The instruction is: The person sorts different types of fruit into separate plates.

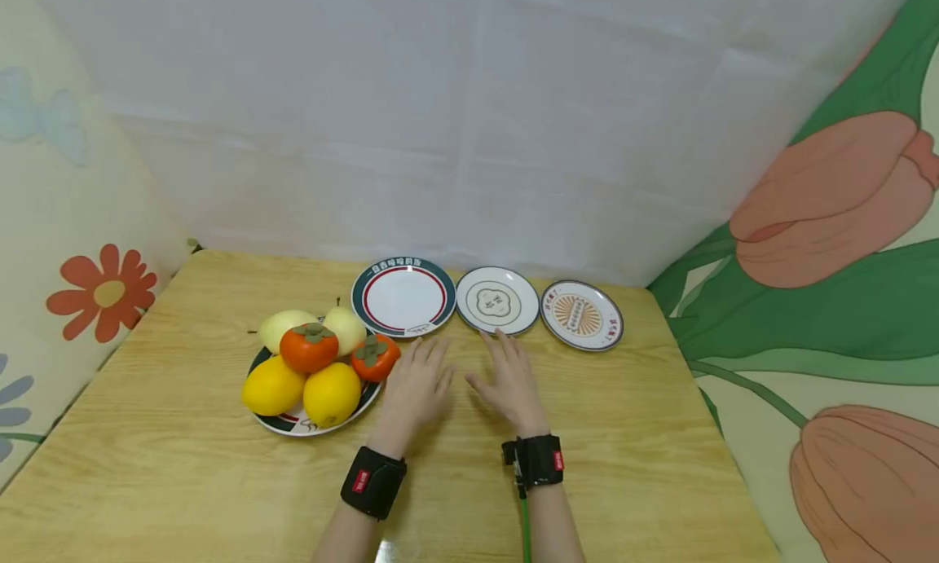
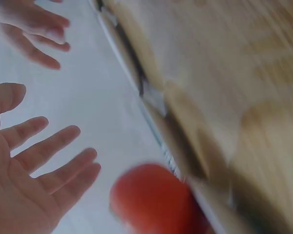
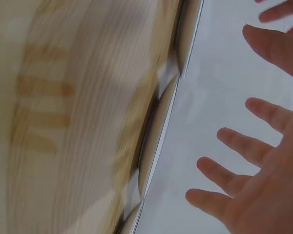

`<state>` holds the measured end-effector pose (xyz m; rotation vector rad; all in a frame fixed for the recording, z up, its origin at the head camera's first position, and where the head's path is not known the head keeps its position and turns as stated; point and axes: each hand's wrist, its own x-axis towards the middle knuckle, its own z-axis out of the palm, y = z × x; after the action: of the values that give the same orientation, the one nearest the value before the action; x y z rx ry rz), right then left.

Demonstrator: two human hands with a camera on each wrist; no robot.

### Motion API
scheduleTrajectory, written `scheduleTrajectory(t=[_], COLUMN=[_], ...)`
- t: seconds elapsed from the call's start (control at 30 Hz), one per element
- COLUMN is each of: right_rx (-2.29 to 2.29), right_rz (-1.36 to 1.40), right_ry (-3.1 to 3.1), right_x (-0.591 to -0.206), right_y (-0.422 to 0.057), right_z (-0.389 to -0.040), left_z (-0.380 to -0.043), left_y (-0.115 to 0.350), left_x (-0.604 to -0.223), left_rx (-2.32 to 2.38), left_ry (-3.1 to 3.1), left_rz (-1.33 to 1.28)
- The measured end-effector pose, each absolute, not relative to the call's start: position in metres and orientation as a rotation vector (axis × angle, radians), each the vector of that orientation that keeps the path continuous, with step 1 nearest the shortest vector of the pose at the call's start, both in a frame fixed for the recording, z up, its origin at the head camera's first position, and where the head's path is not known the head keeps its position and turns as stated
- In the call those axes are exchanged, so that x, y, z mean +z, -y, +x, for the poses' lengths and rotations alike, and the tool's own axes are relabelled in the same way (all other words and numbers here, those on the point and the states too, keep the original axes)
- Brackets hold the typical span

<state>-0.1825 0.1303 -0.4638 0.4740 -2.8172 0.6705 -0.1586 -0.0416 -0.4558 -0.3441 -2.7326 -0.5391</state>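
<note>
My left hand [image 1: 416, 388] hovers over the table with its fingers spread and nothing in them. It is nearest to a persimmon [image 1: 375, 358] at the right side of a fruit plate [image 1: 282, 425]; that persimmon [image 2: 151, 200] looks blurred in the left wrist view. On this plate are another persimmon [image 1: 310, 347], two pale pears [image 1: 345, 329] and two yellow lemon-like fruits [image 1: 332, 394]. My right hand [image 1: 513, 386], its fingers also spread and holding nothing, is in front of the middle plate [image 1: 521, 290]. The right wrist view shows its straight fingers [image 3: 244, 146].
Along the back edge stand a large dark-rimmed plate [image 1: 403, 296], the middle plate and a smaller plate [image 1: 604, 312] with an orange sunburst. Behind them hangs a white cloth [image 1: 469, 139]. The wooden table [image 1: 645, 465] extends to both sides. A green cable [image 1: 525, 530] trails from the right wrist.
</note>
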Motion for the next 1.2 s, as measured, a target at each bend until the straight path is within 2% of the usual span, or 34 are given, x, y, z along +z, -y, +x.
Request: scheduleTrajectory(t=[0.17,0.33,0.57,0.73,0.9,1.2], right_rx=[0.664,0.603,0.482,0.456,0.464,0.41], right_rz=[0.693,0.881,1.035,1.092,1.061,1.129], right_ry=[2.805,2.861,2.905,2.882,2.841,2.761], right_x=[-0.458,-0.451,-0.455,-0.466,-0.471,-0.473], right_y=[-0.101,-0.065,-0.025,-0.01,-0.007,-0.004], right_z=[-0.191,-0.198,-0.199,-0.197,-0.199,-0.205], left_z=[-0.149,-0.135,-0.109,-0.095,-0.096,-0.106], left_y=[0.072,0.128,0.204,0.239,0.253,0.259], left_x=[-0.439,-0.429,-0.438,-0.451,-0.465,-0.475], left_rx=[-0.518,-0.515,-0.641,-0.618,-0.561,-0.605], left_ry=[2.583,2.407,2.387,2.537,2.745,2.876], left_rz=[-0.266,-0.098,0.25,0.475,0.454,0.26])
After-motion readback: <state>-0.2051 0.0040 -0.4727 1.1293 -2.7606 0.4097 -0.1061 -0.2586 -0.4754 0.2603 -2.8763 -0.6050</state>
